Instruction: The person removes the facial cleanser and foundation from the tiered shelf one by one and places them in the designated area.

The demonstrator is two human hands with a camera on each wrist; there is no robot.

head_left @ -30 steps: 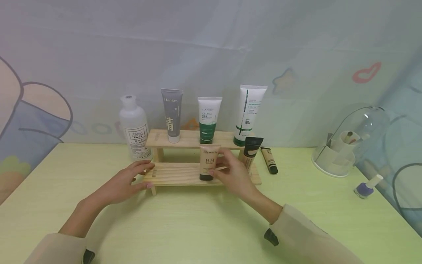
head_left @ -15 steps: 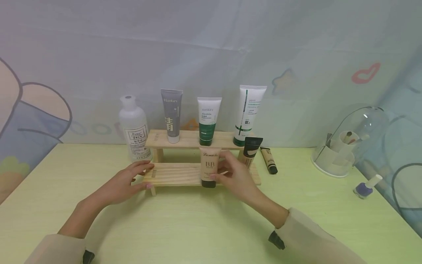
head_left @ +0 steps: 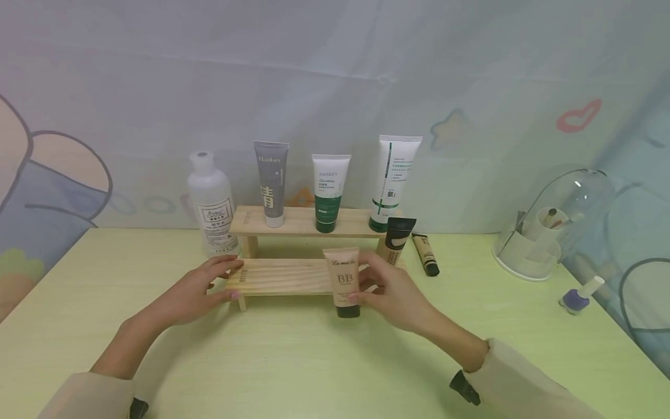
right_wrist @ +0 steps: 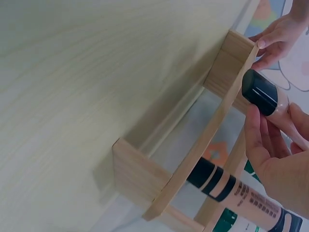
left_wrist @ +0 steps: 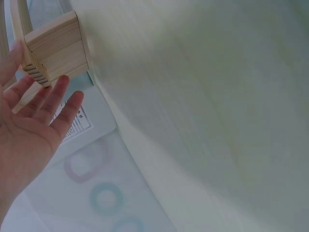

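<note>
Bench (head_left: pixel 282 361), near part: pale yellow-green with faint grain, the hands' shadows soft on it; two cream sleeves (head_left: pixel 86 396) reach in over it
Right grip: the right hand (head_left: pixel 395 291) pinches the beige BB tube (head_left: pixel 342 270) between thumb and fingers, opened no wider than the tube
BB tube: nearly upright, cap down, just in front of the lower step (head_left: pixel 285 276); whether it touches the step's edge cannot be told
Left grip: the left hand (head_left: pixel 201 291) is spread, fingers loosely straight, thumb and fingertips touching the lower step's left end; no tube in it
Progress: partway, by the look of it; four tubes stand cap-down on the steps; the BB tube is in hand, not set down; the small tube (head_left: pixel 426 256) lies off the rack
Lower step, right end: a black-topped tube (head_left: pixel 398 233) stands partly behind the right hand
Upper step (head_left: pixel 238 221): grey tube (head_left: pixel 273 183), white-and-green tube (head_left: pixel 331 186), tall white tube (head_left: pixel 395 174), left to right
Bench, far part: a white bottle (head_left: pixel 211 203) stands just left of the rack; well to the right, a purple polish bottle (head_left: pixel 576 299) and a clear-domed holder (head_left: pixel 549 238)
Room: a pale cloth backdrop (head_left: pixel 314 75) with cartoon shapes, a star and a heart among them; light dim and even
</note>
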